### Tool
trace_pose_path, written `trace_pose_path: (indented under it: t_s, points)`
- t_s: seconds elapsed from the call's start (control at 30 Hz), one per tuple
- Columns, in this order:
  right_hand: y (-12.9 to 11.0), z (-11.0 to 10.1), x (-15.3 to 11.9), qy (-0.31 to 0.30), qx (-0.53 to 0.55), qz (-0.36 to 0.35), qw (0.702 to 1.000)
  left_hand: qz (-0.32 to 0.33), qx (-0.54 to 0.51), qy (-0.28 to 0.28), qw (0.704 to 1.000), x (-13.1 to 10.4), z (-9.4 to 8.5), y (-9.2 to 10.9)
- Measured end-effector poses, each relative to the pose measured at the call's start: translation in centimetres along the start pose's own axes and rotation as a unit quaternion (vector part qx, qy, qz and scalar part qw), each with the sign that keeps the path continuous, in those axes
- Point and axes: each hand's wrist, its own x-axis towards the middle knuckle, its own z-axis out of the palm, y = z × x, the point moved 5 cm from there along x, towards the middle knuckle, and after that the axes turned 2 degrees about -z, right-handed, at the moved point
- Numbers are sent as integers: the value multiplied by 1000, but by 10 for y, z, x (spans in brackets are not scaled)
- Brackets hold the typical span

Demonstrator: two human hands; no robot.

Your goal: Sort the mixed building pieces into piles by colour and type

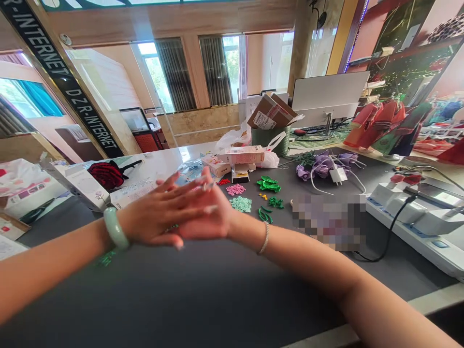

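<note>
Above the dark table, my left hand (152, 220) lies across my right hand (213, 217), palm against palm. The left fingers are stretched out and spread, with a pale green bangle (115, 228) at the wrist. My right palm is turned toward me, its fingers partly hidden behind the left ones; nothing shows between the hands. Just beyond them lie small piles of loose plastic pieces: pink ones (236, 189), pale green ones (240, 204), red ones (224, 181) and green leaf-shaped ones (268, 183). Some blurred green pieces (106, 259) show under my left wrist.
Small boxes (243, 155) and a dark green bin (270, 137) holding cardboard stand at the back. On the right are purple artificial flowers (322, 164), a white charger (338, 175), a power strip (416, 237) and a blurred-out patch. An open white box (81, 186) stands left.
</note>
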Motion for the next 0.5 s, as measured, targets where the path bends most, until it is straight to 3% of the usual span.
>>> trace_pose_path:
  t_s: [0.07, 0.2, 0.37, 0.5]
  points:
    - [-26, 6, -8, 71, 72, -6, 995, -7, 8, 35, 999, 13, -1, -11]
    - [-63, 14, -24, 137, 111, -90, 980, -50, -20, 84, 995, 44, 8, -26]
    - [-95, 7, -32, 170, 37, -173, 969, -171, -109, 140, 969, 77, 18, -42]
    - [-116, 1, -38, 202, -57, -234, 949, -200, -130, 146, 960, 97, 20, -49]
